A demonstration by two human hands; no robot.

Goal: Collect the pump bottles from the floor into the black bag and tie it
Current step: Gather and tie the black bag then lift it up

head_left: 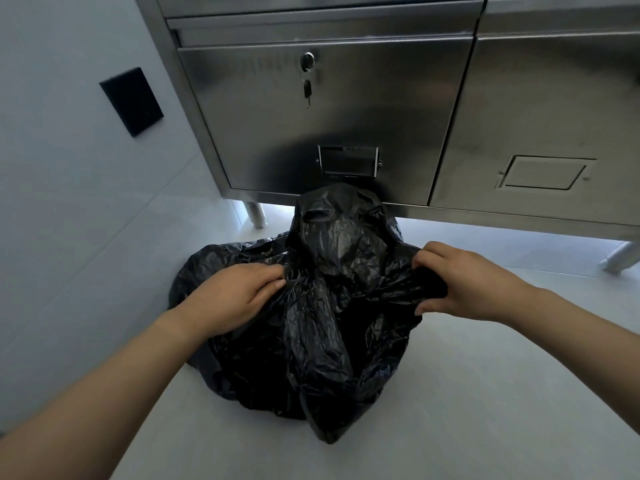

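On the left a pale wall carries a dark rectangular wall plate, well clear of the work. Below it, on the light floor, the left hand lies over the left side of the black bag, fingers curled and pinched shut on a fold of the plastic near the bag's upper edge.

The bag sits slumped on the floor just in front of the steel cabinet, its far side bunched up into a peak that rises against the cabinet's bottom edge, below the small framed label holder. The lower part spreads wide and bulges, which suggests something is inside (though nothing shows through the black film, and no pump bottle can be seen anywhere).

Further right, the right hand grips a gathered wad of plastic at the bag's right edge, thumb underneath and fingers folded over, closed tight on it. The two hands hold opposite sides of the mouth, drawn apart with the film stretched between them.

By my reading, collecting is finished: the visible floor has no bottles left on it. What remains is the tie itself. No knot is visible yet; the two gathered sides are held apart and not crossed.
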